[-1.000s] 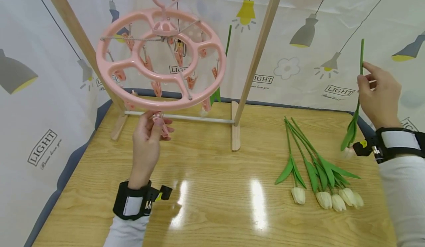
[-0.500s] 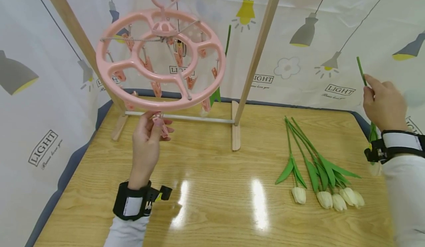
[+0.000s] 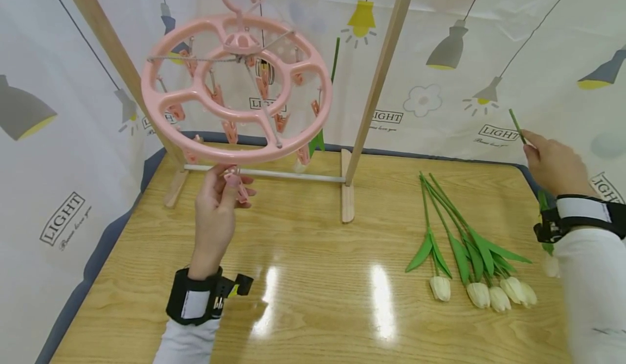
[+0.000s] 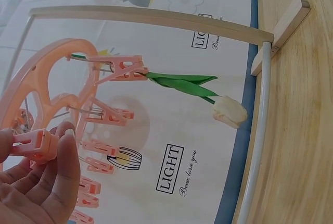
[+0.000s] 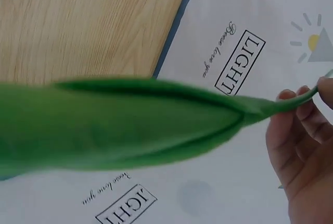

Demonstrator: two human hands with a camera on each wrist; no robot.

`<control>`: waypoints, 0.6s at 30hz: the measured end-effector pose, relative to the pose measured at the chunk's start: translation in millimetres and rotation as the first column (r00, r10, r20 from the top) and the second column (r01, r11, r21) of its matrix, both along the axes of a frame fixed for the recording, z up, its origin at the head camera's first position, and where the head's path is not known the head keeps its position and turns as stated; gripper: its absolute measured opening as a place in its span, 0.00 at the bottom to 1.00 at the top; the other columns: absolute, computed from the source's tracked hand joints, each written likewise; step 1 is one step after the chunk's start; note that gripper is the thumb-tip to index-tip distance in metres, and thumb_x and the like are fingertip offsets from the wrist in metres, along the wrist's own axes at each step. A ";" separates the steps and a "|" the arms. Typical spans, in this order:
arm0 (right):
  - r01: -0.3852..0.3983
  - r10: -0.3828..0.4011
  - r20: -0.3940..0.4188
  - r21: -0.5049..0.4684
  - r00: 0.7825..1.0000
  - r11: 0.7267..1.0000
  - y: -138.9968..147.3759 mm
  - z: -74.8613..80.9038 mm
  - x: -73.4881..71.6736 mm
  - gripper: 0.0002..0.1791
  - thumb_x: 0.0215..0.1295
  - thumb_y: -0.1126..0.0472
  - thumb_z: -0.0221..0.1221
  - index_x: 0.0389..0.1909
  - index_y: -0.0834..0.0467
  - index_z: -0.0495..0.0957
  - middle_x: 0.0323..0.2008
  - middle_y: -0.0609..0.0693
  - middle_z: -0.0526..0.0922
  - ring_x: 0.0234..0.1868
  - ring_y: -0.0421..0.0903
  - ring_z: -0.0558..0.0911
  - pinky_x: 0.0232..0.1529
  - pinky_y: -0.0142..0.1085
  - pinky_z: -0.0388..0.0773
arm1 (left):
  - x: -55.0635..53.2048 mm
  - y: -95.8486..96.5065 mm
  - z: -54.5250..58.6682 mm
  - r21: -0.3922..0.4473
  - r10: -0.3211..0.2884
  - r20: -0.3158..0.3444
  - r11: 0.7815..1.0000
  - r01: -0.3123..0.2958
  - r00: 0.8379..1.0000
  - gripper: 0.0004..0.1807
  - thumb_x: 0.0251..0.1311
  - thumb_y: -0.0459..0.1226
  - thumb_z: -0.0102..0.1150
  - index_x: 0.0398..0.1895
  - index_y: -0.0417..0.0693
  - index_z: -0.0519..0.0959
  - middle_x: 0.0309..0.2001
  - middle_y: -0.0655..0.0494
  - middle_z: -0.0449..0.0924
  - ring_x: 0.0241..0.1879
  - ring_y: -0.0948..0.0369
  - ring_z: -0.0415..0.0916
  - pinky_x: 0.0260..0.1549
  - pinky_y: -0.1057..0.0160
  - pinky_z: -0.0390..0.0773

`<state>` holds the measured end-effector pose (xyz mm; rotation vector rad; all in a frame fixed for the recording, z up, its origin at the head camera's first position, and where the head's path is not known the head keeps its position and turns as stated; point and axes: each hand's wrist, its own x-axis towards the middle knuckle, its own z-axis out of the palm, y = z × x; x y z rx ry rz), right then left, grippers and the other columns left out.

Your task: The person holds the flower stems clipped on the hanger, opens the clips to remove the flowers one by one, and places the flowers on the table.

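Observation:
My left hand pinches a pink clothespin just below the near rim of a round pink drying hanger. The left wrist view shows this clothespin between thumb and fingers. Over at the right, my right hand pinches an artificial tulip by its green stem, bloom hanging down. The tulip's white bloom shows beside my sleeve, and its leaf fills much of the right wrist view. Another tulip hangs head-down from a clothespin on the hanger's far side.
Several white tulips lie on the wooden table at the right, stems pointing away. A wooden stand with a pale crossbar frames the hanger. Several other clothespins dangle from it. A printed curtain backs the table.
My right hand with the tulip first drops and shifts right, then lowers further and comes back left; the stem tip now leans left. My left hand stays still on the clothespin.

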<state>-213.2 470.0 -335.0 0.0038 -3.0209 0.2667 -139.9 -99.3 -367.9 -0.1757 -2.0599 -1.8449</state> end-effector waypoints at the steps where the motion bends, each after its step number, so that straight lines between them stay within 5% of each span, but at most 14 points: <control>1: -0.011 0.011 0.004 -0.019 1.000 1.000 -0.4 -1.0 0.2 0.26 0.77 0.60 0.36 0.72 0.67 0.55 0.30 0.77 0.73 0.16 0.59 0.68 0.14 0.47 0.63 | -0.1 0.1 -0.1 -0.001 0.000 0.002 1.000 0.000 1.000 0.20 0.73 0.37 0.43 0.64 0.36 0.66 0.33 0.72 0.80 0.30 0.66 0.81 0.24 0.75 0.82; 5: -0.028 0.033 0.057 -0.088 0.998 0.996 -4.0 -7.4 -0.1 0.27 0.78 0.59 0.36 0.72 0.67 0.55 0.20 0.66 0.71 0.12 0.50 0.62 0.15 0.40 0.57 | -0.2 0.6 -0.1 0.004 0.000 0.008 1.000 0.000 1.000 0.20 0.73 0.36 0.43 0.64 0.35 0.67 0.33 0.71 0.80 0.30 0.67 0.81 0.24 0.74 0.82; 18: -0.052 0.085 0.212 -0.159 0.974 0.986 -20.2 -43.3 -6.7 0.28 0.73 0.68 0.35 0.72 0.72 0.48 0.14 0.53 0.63 0.12 0.45 0.59 0.17 0.39 0.57 | 0.6 1.9 0.2 0.014 -0.012 0.007 1.000 0.011 1.000 0.20 0.74 0.36 0.43 0.64 0.36 0.67 0.35 0.60 0.81 0.29 0.67 0.81 0.24 0.75 0.82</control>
